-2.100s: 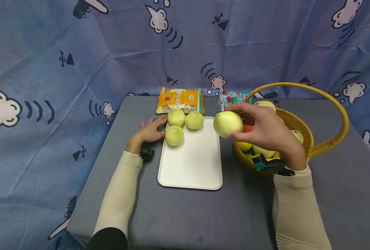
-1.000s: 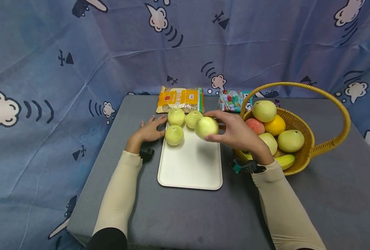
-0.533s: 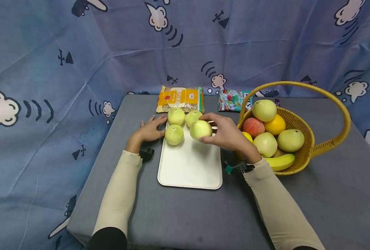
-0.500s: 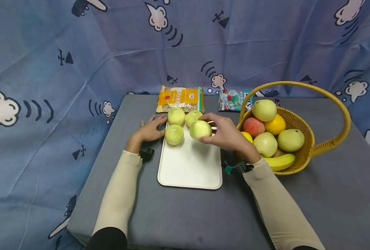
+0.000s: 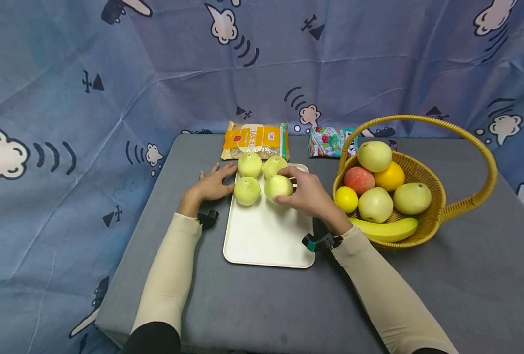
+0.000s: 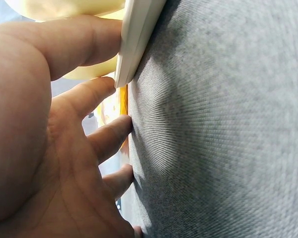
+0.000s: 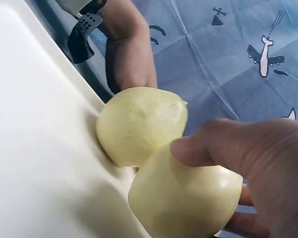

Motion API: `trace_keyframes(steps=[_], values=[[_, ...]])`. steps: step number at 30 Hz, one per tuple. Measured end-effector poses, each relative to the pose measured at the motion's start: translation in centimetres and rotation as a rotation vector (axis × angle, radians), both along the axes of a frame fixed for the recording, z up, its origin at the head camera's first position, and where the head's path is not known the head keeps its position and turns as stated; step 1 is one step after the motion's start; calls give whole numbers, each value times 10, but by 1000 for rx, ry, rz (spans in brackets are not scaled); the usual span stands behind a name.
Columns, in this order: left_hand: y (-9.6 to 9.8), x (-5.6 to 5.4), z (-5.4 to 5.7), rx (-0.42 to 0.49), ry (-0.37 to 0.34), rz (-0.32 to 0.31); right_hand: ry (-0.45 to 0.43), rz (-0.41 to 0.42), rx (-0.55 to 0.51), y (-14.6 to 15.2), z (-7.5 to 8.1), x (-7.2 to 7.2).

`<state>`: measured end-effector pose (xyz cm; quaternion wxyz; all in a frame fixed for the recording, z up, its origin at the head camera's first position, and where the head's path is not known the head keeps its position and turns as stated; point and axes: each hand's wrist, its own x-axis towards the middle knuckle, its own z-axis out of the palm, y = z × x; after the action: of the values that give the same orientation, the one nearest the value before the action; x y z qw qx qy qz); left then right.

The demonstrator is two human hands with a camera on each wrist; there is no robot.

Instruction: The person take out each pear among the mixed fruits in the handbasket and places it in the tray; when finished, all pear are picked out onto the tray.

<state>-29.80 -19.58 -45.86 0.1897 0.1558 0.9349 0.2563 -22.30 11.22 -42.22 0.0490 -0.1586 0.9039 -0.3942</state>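
Observation:
In my right hand I hold a round pale-green pear between thumb and fingers, low over the white tray. The right wrist view shows this pear against or very near another pear. Three similar pears stand at the tray's far left: a back-left pear, a back-right pear and a front pear. My left hand rests by the tray's left edge, fingers spread. In the left wrist view, its thumb touches the tray's rim.
Right of the tray stands a yellow wicker basket with a tall handle, holding pears, a peach, an orange, a lemon and a banana. Behind lie a yellow grain bag and a teal-pink packet.
My right hand has carried the pear left from over the basket's edge to the tray, then lower beside the other pears. My left hand has stayed at the tray's edge.

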Motion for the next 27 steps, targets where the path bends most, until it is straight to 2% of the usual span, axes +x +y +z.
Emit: trace_keyframes(steps=[5, 10, 27], values=[[0, 0, -1, 6, 0, -3, -35, -42, -17, -5, -14, -2], [1, 0, -1, 13, -5, -2, -25, -57, -65, -6, -24, -4], [-1, 0, -1, 14, -8, -2, 20, -34, -48, -8, -23, -4]])
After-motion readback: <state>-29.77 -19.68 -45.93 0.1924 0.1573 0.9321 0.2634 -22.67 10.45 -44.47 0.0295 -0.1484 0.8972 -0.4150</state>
